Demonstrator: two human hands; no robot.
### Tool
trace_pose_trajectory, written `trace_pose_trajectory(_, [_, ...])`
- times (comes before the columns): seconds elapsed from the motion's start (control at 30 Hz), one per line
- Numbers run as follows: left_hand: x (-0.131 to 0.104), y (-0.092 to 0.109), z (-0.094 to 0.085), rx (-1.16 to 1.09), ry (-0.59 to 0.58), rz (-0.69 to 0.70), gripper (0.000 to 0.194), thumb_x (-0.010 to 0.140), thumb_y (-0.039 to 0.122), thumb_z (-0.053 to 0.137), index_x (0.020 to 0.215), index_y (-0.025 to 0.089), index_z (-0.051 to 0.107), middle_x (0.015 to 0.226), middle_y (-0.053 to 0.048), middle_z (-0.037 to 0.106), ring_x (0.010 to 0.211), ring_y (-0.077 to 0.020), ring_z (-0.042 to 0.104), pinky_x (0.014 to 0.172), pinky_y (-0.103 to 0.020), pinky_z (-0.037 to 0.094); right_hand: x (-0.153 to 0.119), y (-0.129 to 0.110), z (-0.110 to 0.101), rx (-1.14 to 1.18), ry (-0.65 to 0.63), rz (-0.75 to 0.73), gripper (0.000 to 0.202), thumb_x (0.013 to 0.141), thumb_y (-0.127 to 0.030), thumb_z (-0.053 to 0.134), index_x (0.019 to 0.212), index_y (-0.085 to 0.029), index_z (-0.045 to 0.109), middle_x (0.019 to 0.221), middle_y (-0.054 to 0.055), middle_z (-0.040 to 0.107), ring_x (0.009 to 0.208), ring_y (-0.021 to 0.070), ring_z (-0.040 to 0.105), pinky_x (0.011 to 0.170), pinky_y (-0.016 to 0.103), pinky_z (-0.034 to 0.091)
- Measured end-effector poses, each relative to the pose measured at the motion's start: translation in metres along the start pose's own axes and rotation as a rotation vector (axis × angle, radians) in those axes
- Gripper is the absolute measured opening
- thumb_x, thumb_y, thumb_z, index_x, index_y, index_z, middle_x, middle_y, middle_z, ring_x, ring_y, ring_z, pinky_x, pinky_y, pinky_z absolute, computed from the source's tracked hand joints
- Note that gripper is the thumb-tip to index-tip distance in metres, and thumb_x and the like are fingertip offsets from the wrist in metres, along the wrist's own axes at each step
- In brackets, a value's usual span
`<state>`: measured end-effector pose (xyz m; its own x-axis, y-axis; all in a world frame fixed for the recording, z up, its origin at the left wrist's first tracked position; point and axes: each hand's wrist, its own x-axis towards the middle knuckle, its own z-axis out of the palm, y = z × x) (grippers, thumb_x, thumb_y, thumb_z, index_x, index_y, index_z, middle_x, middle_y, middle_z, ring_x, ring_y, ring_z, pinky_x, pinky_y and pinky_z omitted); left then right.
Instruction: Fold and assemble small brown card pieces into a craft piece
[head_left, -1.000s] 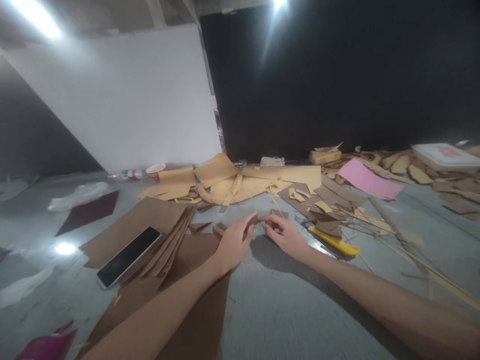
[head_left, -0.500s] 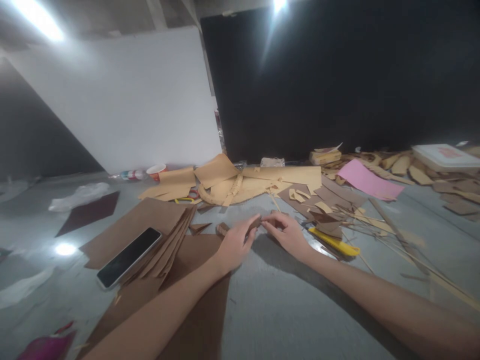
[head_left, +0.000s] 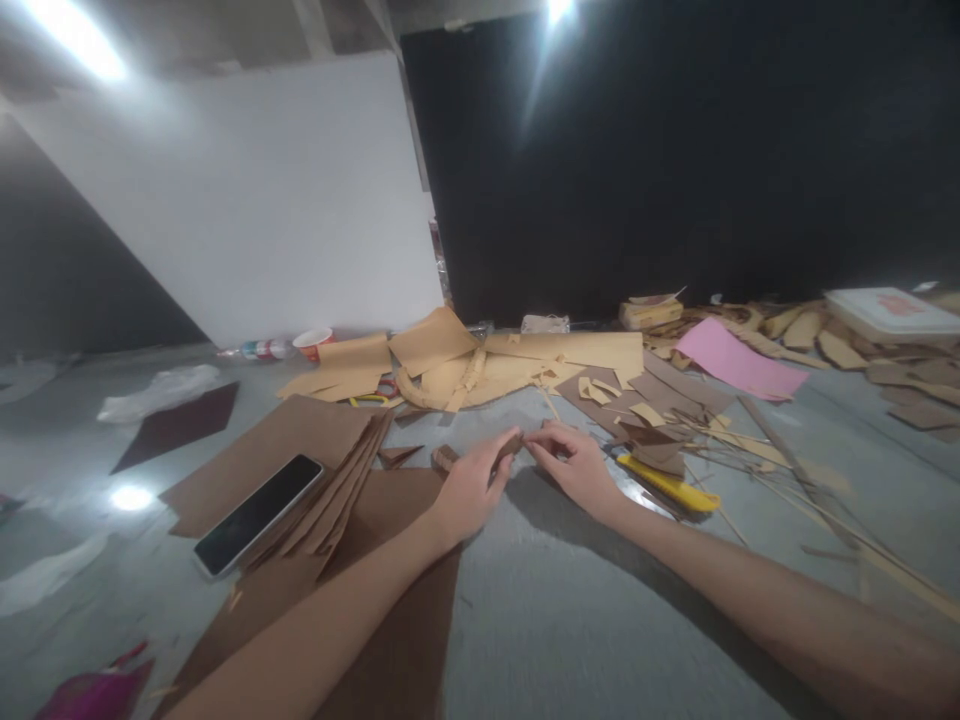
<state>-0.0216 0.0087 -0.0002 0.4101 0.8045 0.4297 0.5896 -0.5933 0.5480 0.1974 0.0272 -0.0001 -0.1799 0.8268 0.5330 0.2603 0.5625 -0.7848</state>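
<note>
Near the middle of the table, my left hand (head_left: 474, 487) is closed on a small brown piece (head_left: 507, 450), which shows between its thumb and fingers. My right hand (head_left: 571, 467) is just to the right, its thumb and index finger pinched at the right end of that piece. Both hands nearly meet at the fingertips. Under my left forearm lies a large brown sheet (head_left: 397, 600). To the right of my right hand, a yellow cutter (head_left: 679, 488) rests among brown scraps.
A phone (head_left: 259, 515) lies on stacked brown sheets (head_left: 300, 430) at the left. Tan sheets (head_left: 562, 352), a pink sheet (head_left: 739, 362), a paper cup (head_left: 313, 343) and a white box (head_left: 892, 312) stand or lie farther back. Thin strips (head_left: 810, 490) spread out at the right.
</note>
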Motion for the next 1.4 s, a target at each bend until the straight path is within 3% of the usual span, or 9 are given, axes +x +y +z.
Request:
trace_pose_trajectory(0.23, [0.0003,-0.0009,0.0009,-0.003,-0.007,0.004,0.045,0.116,0.039,0.039,0.157,0.023,0.053,0.151,-0.012,0.067,0.138,-0.0247,0.065,0.119,-0.043,0.051,-0.0011,0.0005,-0.0004,-0.041,0.001,-0.005,0.027,0.104,-0.043,0.063,0.093,-0.022,0.076,0.073,0.0,0.059,0.068,0.0172,0.054,0.068,0.03,0.047])
trace_pose_trajectory(0.47, [0.0015,0.0002,-0.0015,-0.003,-0.027,0.026,0.044,0.117,0.037,0.036,0.155,0.024,0.055,0.143,-0.012,0.071,0.131,-0.024,0.069,0.115,-0.043,0.054,0.0006,0.0013,0.0,-0.021,-0.111,-0.045,0.026,0.105,-0.04,0.06,0.092,-0.022,0.075,0.078,0.003,0.063,0.073,0.0189,0.057,0.066,0.03,0.045])
trace_pose_trajectory(0.7, [0.0015,0.003,-0.0013,0.005,0.005,-0.007,0.045,0.117,0.04,0.038,0.157,0.025,0.053,0.148,-0.011,0.069,0.135,-0.0243,0.067,0.117,-0.043,0.053,-0.002,-0.001,0.0005,-0.074,-0.006,-0.038,0.023,0.105,-0.039,0.061,0.093,-0.024,0.074,0.074,0.001,0.058,0.069,0.0182,0.054,0.069,0.032,0.046])
trace_pose_trajectory(1.17, [0.0019,0.0046,-0.0034,0.042,-0.051,0.072,0.044,0.117,0.036,0.036,0.156,0.024,0.054,0.142,-0.011,0.072,0.129,-0.0247,0.07,0.112,-0.042,0.057,-0.0009,-0.0018,-0.0013,-0.024,-0.137,-0.076,0.031,0.106,-0.048,0.061,0.092,-0.023,0.073,0.073,0.0,0.055,0.069,0.0182,0.053,0.067,0.031,0.045])
trace_pose_trajectory(1.4, [0.0016,0.0021,-0.0006,0.016,-0.008,0.033,0.045,0.117,0.038,0.037,0.156,0.024,0.053,0.147,-0.011,0.069,0.134,-0.0245,0.068,0.115,-0.042,0.054,-0.0006,-0.0002,0.0004,-0.039,-0.052,-0.044,0.028,0.105,-0.045,0.064,0.09,-0.024,0.073,0.072,0.0,0.056,0.069,0.0183,0.052,0.067,0.031,0.044])
